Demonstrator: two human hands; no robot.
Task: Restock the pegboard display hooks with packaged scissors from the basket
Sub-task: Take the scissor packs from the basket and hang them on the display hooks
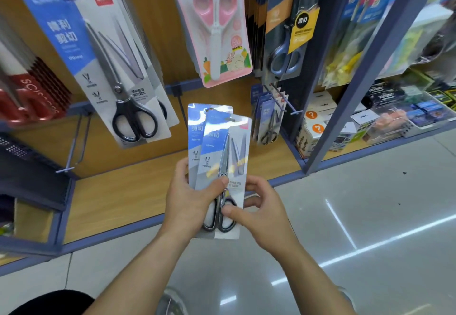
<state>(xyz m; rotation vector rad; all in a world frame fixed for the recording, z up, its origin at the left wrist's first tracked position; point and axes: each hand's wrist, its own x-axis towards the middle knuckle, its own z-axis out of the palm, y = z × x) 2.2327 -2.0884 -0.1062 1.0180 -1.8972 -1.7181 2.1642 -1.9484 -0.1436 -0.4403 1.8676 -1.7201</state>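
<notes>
Left hand (190, 201) grips two scissor packs (222, 151); right hand (259, 208) pinches the front one, which should slide free, hang-hole upward, toward the far hook (286, 103).

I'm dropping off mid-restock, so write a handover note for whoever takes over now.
Left hand grips two fanned scissor packs at their lower left; right hand pinches their lower right edge.
Neither pack is hung yet.
Matching blue packs hang low on the display, right of the held ones; a bare hook sticks out at lower left.
Still to do: hang both.
</notes>
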